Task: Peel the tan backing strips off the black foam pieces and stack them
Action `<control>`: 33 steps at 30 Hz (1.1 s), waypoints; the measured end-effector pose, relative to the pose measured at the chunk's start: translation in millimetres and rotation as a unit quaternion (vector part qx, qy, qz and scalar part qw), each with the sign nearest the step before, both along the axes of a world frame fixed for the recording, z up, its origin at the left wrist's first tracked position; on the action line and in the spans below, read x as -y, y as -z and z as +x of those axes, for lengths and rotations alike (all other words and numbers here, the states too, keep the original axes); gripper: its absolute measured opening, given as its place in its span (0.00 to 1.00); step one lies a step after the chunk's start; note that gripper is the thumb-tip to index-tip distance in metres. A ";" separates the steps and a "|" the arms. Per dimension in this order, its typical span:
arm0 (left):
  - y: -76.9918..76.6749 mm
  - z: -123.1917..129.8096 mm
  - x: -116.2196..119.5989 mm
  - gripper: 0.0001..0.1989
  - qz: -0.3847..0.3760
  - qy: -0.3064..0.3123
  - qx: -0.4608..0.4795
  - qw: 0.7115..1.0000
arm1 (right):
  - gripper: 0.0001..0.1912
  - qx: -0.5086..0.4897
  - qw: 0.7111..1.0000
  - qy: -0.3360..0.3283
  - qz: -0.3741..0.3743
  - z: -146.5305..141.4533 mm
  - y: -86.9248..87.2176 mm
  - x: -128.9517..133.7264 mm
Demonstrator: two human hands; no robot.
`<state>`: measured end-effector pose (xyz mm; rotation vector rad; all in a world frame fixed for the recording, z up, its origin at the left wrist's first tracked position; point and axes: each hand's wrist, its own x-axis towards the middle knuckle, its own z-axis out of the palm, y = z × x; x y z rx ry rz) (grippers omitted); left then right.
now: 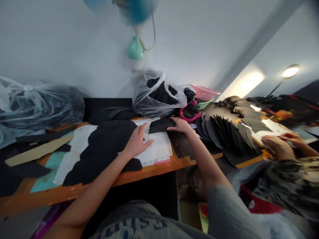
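Observation:
My left hand is open, thumb and fingers spread, over the right edge of overlapping black fabric pieces and the white paper beside them. My right hand rests at the right end of a single black cut piece, its thumb and fingers apart. This piece lies across the far part of the white paper sheets. More dark pieces lie behind the stack. Whether the left fingertips touch the paper cannot be made out.
A clear bag of black pieces stands against the wall, a larger one at left. A pink basket and fanned dark pieces are at right. Beside them, a co-worker's hands work under a lamp.

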<state>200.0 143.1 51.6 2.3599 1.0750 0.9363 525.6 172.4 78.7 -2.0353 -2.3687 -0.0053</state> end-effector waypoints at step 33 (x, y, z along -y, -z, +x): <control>48.0 -341.1 10.5 0.29 -0.018 -0.248 -0.298 0.922 | 0.09 -0.374 0.867 -0.310 0.109 -259.4 41.7 77.5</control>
